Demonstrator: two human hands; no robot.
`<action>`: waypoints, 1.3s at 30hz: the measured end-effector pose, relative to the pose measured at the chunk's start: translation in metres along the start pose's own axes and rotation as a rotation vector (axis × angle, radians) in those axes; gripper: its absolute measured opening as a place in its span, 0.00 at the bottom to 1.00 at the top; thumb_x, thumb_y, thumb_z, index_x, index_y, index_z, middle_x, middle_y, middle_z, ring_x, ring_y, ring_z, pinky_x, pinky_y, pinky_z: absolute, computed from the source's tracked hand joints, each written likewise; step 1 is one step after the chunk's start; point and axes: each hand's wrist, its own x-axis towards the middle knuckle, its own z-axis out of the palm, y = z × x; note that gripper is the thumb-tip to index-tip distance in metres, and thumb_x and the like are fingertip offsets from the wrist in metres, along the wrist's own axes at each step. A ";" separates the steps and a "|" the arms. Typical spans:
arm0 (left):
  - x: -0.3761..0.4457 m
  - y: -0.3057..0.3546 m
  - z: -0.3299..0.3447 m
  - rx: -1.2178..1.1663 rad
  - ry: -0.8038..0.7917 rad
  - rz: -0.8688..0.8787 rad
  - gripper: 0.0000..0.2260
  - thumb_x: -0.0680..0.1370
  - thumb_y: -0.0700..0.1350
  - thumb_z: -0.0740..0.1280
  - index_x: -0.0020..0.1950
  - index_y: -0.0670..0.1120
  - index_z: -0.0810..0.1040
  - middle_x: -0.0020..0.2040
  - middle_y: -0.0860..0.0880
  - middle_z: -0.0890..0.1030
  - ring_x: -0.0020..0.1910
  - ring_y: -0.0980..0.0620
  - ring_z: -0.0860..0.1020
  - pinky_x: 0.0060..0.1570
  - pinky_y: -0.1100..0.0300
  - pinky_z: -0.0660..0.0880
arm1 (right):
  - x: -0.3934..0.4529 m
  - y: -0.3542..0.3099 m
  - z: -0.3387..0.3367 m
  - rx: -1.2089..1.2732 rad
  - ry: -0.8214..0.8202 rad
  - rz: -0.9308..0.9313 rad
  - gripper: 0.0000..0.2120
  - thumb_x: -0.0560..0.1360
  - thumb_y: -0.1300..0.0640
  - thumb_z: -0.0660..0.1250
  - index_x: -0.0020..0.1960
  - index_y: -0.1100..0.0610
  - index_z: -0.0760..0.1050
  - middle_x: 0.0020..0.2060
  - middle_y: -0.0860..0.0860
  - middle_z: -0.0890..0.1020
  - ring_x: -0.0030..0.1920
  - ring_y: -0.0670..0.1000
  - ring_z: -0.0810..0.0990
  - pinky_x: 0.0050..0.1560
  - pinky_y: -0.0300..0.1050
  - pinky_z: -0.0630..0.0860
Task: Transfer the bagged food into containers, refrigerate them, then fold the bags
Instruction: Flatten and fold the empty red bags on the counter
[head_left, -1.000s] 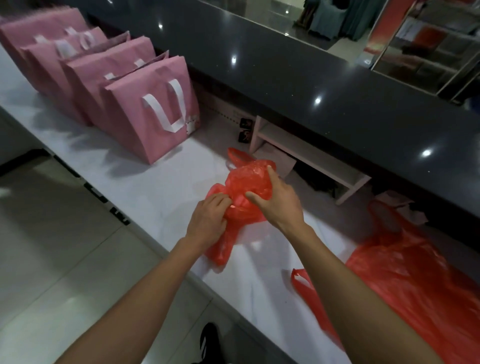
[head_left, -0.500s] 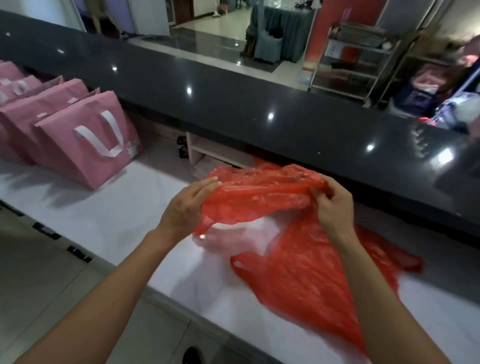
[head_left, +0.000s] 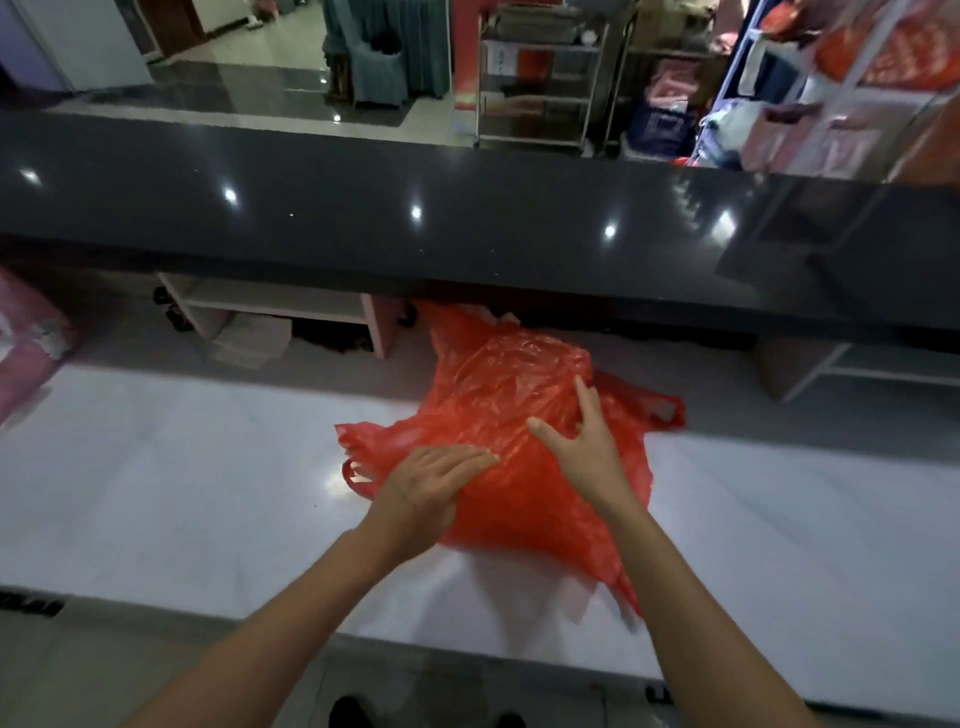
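Observation:
Red plastic bags (head_left: 514, 395) lie in a crumpled heap on the white counter (head_left: 182, 493), at its middle. My left hand (head_left: 431, 486) presses flat on the near left part of the heap, fingers straight and pointing right. My right hand (head_left: 587, 441) rests on top of the heap, fingers spread and straight, the thumb pointing left. Neither hand grips the plastic. I cannot tell how many bags are in the heap.
A raised black glossy ledge (head_left: 467, 228) runs along the back of the counter. Under it stands a small pink shelf (head_left: 280, 306) with paper beside it. A pink tote bag (head_left: 26, 343) shows at the left edge. Beyond the ledge are metal racks and goods.
Both hands held a red bag up, stretched between them. Now the bag lies on the heap, and both hands have let go and press flat on it. The view swung right.

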 end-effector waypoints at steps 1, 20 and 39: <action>-0.001 0.009 0.004 -0.052 -0.026 -0.033 0.24 0.73 0.32 0.61 0.67 0.46 0.80 0.63 0.48 0.82 0.62 0.48 0.81 0.56 0.49 0.79 | -0.004 0.003 0.004 0.004 -0.014 0.005 0.48 0.70 0.43 0.77 0.81 0.43 0.53 0.81 0.49 0.51 0.79 0.49 0.54 0.78 0.50 0.57; 0.061 0.072 0.089 0.153 -0.702 -0.326 0.26 0.84 0.61 0.46 0.82 0.54 0.56 0.82 0.54 0.56 0.82 0.51 0.50 0.76 0.44 0.58 | -0.012 0.090 -0.087 -0.328 0.041 0.066 0.36 0.70 0.74 0.56 0.76 0.55 0.67 0.80 0.55 0.56 0.78 0.61 0.57 0.78 0.53 0.57; 0.025 0.047 0.114 0.151 -0.783 -0.349 0.28 0.83 0.64 0.43 0.82 0.59 0.45 0.83 0.53 0.44 0.82 0.49 0.41 0.78 0.39 0.43 | 0.005 0.118 -0.061 -0.932 -0.087 -0.250 0.37 0.80 0.36 0.52 0.79 0.60 0.56 0.80 0.59 0.57 0.80 0.57 0.50 0.79 0.55 0.47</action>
